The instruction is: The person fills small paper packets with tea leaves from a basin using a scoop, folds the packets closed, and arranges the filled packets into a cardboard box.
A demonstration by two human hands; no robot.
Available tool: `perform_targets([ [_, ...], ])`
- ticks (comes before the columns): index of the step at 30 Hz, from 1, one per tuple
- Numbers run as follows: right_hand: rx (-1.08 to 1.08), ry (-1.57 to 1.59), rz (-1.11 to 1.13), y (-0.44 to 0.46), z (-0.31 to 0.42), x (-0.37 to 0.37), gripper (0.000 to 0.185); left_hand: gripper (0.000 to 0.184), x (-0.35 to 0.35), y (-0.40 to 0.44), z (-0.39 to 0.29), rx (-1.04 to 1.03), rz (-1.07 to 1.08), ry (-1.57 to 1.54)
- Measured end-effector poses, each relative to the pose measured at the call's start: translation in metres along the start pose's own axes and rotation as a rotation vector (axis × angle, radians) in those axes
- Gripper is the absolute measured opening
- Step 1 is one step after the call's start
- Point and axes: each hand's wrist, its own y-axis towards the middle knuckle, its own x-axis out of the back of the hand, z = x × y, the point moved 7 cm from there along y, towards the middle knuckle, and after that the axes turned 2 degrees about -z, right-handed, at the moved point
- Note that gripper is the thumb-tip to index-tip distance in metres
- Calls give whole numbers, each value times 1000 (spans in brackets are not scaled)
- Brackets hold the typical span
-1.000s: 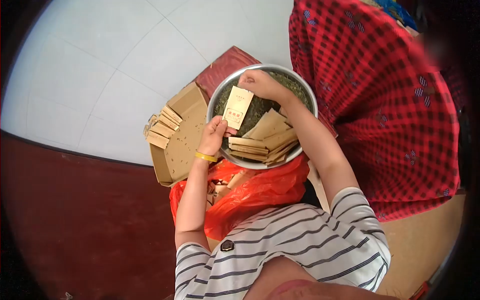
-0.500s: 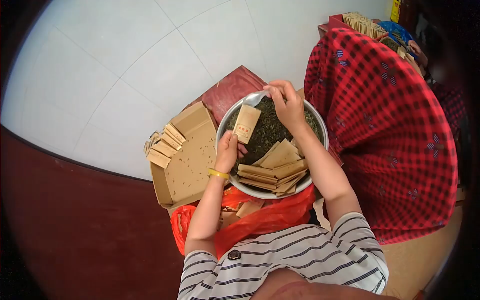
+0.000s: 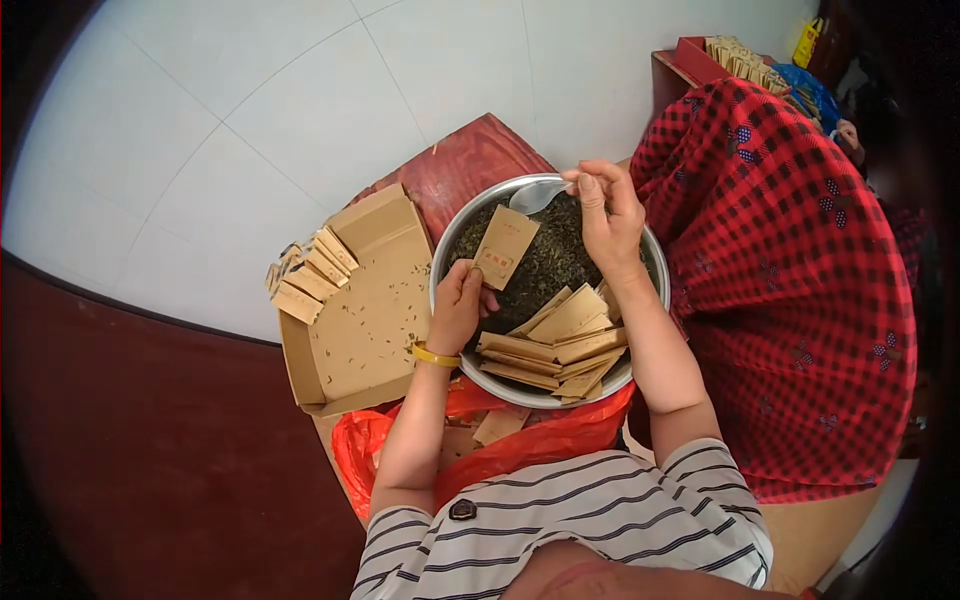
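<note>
My left hand (image 3: pixel 461 303) pinches the lower end of a small brown paper packet (image 3: pixel 507 247) with red print, held over a round metal basin (image 3: pixel 441 262). My right hand (image 3: pixel 608 215) grips a metal spoon (image 3: pixel 536 197) by its handle, the bowl of the spoon just above the packet's top edge. Dark dried leaves, like loose tea (image 3: pixel 555 255), fill the basin. On the near side of the basin, a pile of flat paper packets (image 3: pixel 562 340) rests on the leaves. Whether the held packet contains leaves I cannot tell.
At left, an open cardboard box (image 3: pixel 365 325) holds a row of upright packets (image 3: pixel 313 272) and scattered leaf bits. A red plastic bag (image 3: pixel 540 440) with packets lies below the basin. Red checked cloth (image 3: pixel 780 290) bulges at right; beyond it, a red box (image 3: pixel 690 62) and another person's hand (image 3: pixel 848 138).
The spoon has drawn back from the packet's opening, its bowl now showing above the packet's top. The packet has tilted rightward. The whole view has shifted slightly.
</note>
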Motion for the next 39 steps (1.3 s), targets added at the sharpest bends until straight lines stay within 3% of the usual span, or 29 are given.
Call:
perform_targets([
  [6, -12, -91, 138, -7, 1, -12, 20, 20, 1, 0, 2, -16, -14, -32],
  [9, 42, -80, 105, -7, 7, -12, 19, 20, 0, -1, -2, -27, -20, -16],
  [11, 77, 25, -53, -4, 4, -1, 19, 20, 1, 0, 0, -22, -19, -40],
  [14, 93, -45, -38, -1, 4, 1, 19, 20, 1, -1, -1, -46, -10, -23],
  [22, 83, -121, 80, -7, 9, -11, 20, 19, 0, 0, 1, -18, -6, -61],
  [24, 132, -160, 195, -12, 12, -22, 19, 19, 0, -1, 0, -15, -9, -72],
  [26, 142, -136, 181, -14, 10, -22, 19, 19, 0, -1, -1, -36, -8, -51],
  [29, 131, -12, -21, -7, 9, -2, 19, 19, 1, -1, 3, -3, -4, -48],
  [39, 158, -102, -12, -4, 13, -1, 20, 20, 1, -1, 1, -38, -14, -39],
])
